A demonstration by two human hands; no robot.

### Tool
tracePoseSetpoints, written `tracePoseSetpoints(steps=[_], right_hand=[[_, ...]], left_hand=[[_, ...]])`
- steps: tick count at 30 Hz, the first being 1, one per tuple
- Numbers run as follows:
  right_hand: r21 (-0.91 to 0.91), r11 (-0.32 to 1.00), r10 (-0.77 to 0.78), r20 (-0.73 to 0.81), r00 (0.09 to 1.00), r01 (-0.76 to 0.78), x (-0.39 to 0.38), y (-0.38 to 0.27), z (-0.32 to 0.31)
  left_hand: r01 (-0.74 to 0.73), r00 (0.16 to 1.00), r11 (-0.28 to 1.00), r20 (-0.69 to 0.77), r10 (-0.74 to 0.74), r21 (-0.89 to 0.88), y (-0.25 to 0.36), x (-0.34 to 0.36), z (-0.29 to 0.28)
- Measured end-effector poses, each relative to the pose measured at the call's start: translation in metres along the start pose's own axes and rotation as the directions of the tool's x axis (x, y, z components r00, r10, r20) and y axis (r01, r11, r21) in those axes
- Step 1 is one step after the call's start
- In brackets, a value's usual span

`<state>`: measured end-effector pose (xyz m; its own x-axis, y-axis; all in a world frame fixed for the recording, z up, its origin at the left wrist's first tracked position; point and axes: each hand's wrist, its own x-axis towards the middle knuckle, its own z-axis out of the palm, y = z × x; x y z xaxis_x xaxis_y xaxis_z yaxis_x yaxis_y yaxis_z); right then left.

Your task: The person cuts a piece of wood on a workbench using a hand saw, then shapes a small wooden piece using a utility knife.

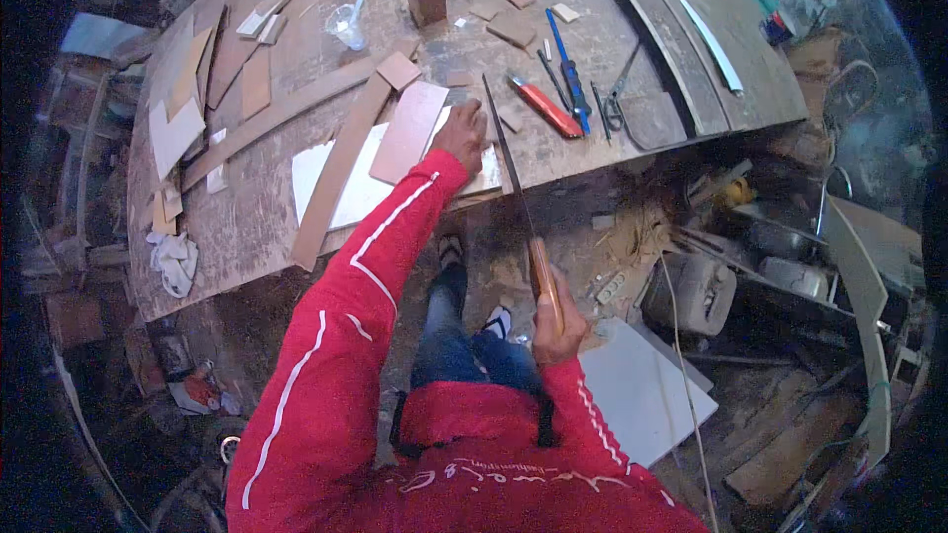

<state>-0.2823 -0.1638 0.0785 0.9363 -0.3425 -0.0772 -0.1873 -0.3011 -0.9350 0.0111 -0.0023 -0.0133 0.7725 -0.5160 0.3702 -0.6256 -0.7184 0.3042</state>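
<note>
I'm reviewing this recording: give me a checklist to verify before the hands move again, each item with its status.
1. Right hand wrapped around the handle of the saw: ok.
2. Left hand down at the right end of the white board: ok.
3. Left fingers well clear of the blade: not ok; they look apart from it, but close.
4. Saw's edge touching the board: cannot tell.
5. Red utility knife out of the blade's line: ok, lying to its right.
6. Pink panel and brown strip over the board secured: cannot tell.
</note>
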Motion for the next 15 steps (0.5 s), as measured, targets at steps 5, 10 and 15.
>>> tracePoseSetpoints(steps=[5,10,15], right_hand=[[0.04,0.979,-0.2,-0.056,0.978,0.202,0.06,-0.02,0.031],[0.005,0.977,-0.211,-0.089,0.973,0.213,0.072,-0.011,0.038],[-0.038,0.965,-0.263,-0.074,0.962,0.261,0.049,-0.005,0.03]], left_hand=[[-0.011,0.999,0.999,0.035,0.009,0.039,-0.008,0.003,-0.001],[0.059,0.996,0.997,0.065,-0.063,0.053,0.004,0.007,-0.008],[0.061,0.994,0.997,0.083,-0.064,0.041,0.017,0.006,-0.02]])
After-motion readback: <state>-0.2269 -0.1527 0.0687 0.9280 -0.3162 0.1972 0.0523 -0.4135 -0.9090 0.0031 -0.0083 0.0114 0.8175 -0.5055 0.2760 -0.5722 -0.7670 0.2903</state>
